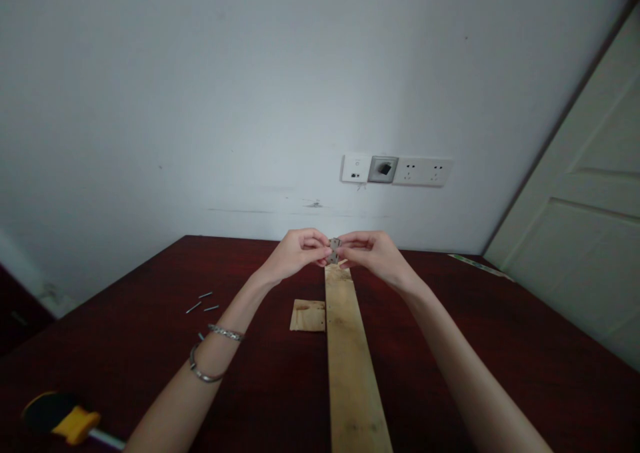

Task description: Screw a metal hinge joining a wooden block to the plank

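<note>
Pale, faintly marked wall [250, 93] fills the upper frame, with a row of white and grey sockets [423, 172] right of centre and a white panelled door [590, 240] slanting along the right edge. Below spreads a dark red-brown table [255, 406]. At the centre of the frame, a small grey metal plate with holes [335, 250] is held up at the far end of a long, pale wooden plank [353, 360]; whether the two touch is unclear. The left hand [299, 250] pinches the plate's left edge between thumb and curled fingers, and the right hand [370, 250] pinches its right edge likewise. A small, pale wooden block [309, 316] lies against the plank's left side. Thin grey metal fasteners [194, 307] lie left of centre, and a black-and-yellow-handled screwdriver [75, 423] occupies the lower left corner.
</note>
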### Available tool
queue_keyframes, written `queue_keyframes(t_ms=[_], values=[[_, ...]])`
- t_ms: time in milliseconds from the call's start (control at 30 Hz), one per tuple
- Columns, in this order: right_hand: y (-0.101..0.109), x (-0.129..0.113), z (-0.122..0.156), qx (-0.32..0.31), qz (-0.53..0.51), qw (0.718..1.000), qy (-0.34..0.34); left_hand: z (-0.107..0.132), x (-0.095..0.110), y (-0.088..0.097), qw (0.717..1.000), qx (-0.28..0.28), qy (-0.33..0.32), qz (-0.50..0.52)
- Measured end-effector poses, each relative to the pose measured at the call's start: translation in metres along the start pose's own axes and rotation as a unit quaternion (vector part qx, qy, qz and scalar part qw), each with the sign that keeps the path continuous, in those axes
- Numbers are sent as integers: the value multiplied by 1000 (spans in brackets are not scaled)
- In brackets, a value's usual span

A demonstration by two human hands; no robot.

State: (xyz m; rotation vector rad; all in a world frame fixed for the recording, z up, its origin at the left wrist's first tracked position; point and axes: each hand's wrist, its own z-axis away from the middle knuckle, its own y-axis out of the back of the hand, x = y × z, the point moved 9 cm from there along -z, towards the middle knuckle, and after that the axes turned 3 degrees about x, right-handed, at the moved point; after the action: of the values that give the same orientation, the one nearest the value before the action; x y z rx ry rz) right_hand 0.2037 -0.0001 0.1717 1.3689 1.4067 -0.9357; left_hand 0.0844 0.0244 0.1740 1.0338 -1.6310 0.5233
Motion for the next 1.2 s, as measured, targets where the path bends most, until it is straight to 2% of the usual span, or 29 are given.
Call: queue_keyframes(t_ms=[200,333,500,667,767,967,1200], values=[[2,-4,2,39,26,999,18,-3,-5,2,1000,20,12,-8],[1,-12,5,54,58,996,44,-3,-9,0,1000,12,22,9],[0,-12,8,81,85,992,35,-4,-15,-2,999,1,26,37],[4,-20,10,114,130,982,71,-4,-19,-3,998,3,38,54],[4,-25,10,88,136,982,101,-4,-20,-4,996,-9,41,82],[-7,-40,18,-22,186,960,208,-3,-14,-11,985,-58,33,159],[-15,-42,21,-37,205,943,260,-2,-16,-14,976,-72,50,199]])
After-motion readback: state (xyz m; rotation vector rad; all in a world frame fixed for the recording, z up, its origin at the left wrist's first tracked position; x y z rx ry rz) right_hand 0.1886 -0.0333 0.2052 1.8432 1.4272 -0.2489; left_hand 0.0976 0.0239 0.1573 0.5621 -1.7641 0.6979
